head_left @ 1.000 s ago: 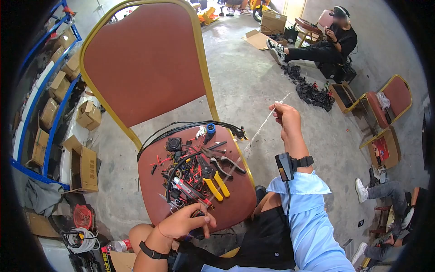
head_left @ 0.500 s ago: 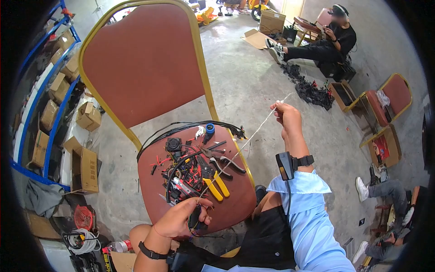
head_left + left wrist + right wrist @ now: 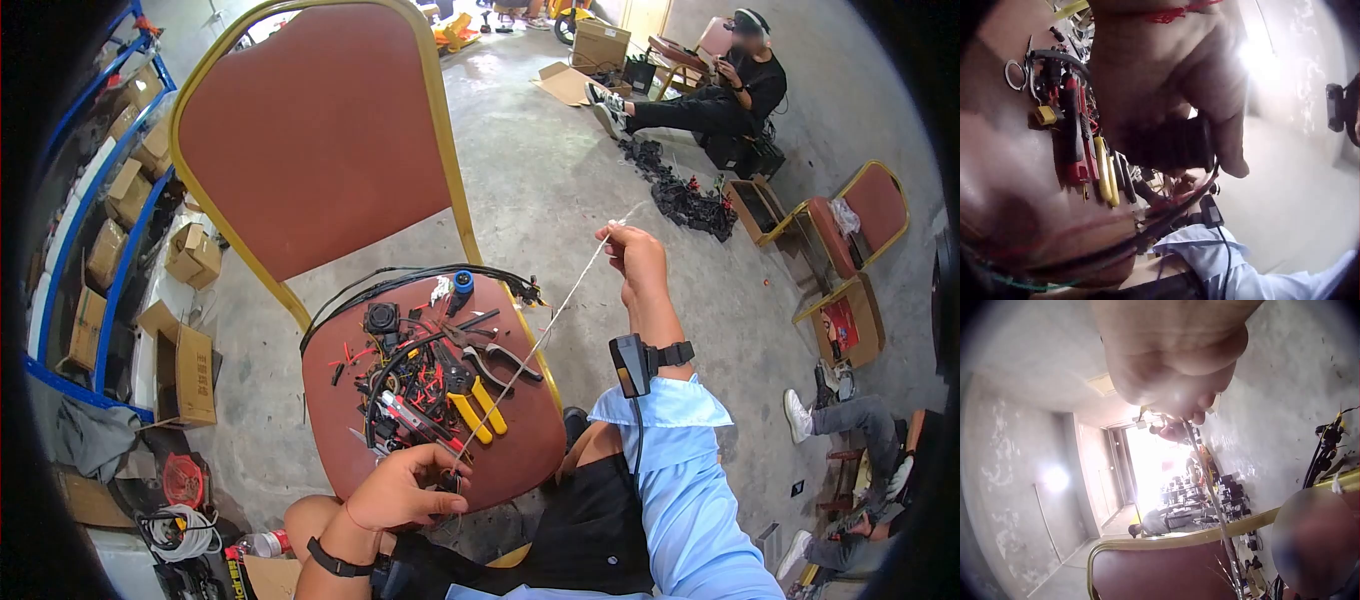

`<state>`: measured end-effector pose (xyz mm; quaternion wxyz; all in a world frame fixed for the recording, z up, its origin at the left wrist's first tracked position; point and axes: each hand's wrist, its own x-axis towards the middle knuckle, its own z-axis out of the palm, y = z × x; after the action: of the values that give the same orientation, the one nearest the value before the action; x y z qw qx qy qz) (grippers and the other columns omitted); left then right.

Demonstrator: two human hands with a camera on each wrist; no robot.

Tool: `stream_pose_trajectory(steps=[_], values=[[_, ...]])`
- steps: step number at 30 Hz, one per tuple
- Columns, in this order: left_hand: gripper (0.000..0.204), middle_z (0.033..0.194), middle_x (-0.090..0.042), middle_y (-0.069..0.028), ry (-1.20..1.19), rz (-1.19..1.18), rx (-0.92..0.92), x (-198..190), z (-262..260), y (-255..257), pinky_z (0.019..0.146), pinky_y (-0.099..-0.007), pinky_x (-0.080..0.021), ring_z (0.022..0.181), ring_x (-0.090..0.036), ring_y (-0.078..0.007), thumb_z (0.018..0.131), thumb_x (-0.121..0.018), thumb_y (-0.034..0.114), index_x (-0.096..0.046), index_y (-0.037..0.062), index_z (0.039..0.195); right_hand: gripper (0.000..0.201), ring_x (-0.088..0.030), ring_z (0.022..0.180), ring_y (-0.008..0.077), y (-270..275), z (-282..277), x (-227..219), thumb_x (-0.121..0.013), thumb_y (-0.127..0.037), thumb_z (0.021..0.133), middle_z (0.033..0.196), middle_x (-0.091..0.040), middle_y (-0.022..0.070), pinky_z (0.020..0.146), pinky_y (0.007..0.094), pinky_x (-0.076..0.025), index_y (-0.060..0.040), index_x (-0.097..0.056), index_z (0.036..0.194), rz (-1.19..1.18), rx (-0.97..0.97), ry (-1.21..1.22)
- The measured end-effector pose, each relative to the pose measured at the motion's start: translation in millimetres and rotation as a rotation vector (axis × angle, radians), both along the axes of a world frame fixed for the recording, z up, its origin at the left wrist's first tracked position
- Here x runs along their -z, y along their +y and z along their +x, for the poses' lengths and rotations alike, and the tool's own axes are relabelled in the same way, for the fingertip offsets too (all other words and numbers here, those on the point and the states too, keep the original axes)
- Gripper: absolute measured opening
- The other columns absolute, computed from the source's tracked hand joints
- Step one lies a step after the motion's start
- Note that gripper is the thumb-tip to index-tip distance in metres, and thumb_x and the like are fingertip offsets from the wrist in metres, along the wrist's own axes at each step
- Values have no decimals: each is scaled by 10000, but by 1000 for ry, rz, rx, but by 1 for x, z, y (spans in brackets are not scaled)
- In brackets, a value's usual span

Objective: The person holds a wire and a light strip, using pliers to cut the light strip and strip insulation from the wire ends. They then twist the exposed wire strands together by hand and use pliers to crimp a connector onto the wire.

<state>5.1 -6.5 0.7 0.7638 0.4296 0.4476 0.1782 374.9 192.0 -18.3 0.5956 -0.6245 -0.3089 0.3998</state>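
Note:
My right hand [image 3: 640,255], raised out past the seat's right side, pinches one end of a thin whitish cord [image 3: 548,328]. The cord runs straight and slanting down across the seat to my left hand [image 3: 408,490], low at the seat's front edge. In the left wrist view the left fingers curl round a black cylindrical part [image 3: 1175,145] with thin coloured wires trailing from it. How the cord meets this part is hidden by the fingers. Beneath the cord lie yellow-handled pliers [image 3: 480,412] and dark-handled pliers [image 3: 505,364].
The red chair seat [image 3: 530,460] bears a heap of cut wires [image 3: 425,370], a red utility knife [image 3: 415,415], a blue-ended connector [image 3: 462,283] and black cables [image 3: 400,272]. Shelves with boxes [image 3: 110,250] stand left. A seated person [image 3: 740,100] is at the far right.
My left hand has turned over and back, showing the black part most clearly half a second ago. The cord, blurred at first, is now sharp and straight. The right hand has hardly moved.

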Motion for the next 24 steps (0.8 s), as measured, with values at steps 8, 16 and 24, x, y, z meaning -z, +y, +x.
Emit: stream_pose_trajectory(steps=[8,16,24], values=[[281,864,-612,-27,10,190,-53,5,12,-2,736,-275,-511,832,-639,-148,878,-775,90,-508,53,960,172,-547,719,92,2,-1,2,-663,-187,878,784,-683,1,683,267,-409,-59,-747,801,4,-20,-3],[240,903,-606,-46,11,16,150,1,10,2,654,-275,-508,808,-635,-135,1014,-608,177,-498,32,1171,179,-548,718,87,0,1,3,-652,-199,886,803,-702,2,684,264,-409,-63,-747,818,5,-7,-1],[381,938,-579,-56,-489,-282,-80,14,-4,2,923,-317,-482,997,-605,-159,1046,-520,229,-488,12,1357,195,-547,724,97,2,1,3,-654,-211,893,794,-696,4,689,269,-410,-67,-749,804,1,14,8]])
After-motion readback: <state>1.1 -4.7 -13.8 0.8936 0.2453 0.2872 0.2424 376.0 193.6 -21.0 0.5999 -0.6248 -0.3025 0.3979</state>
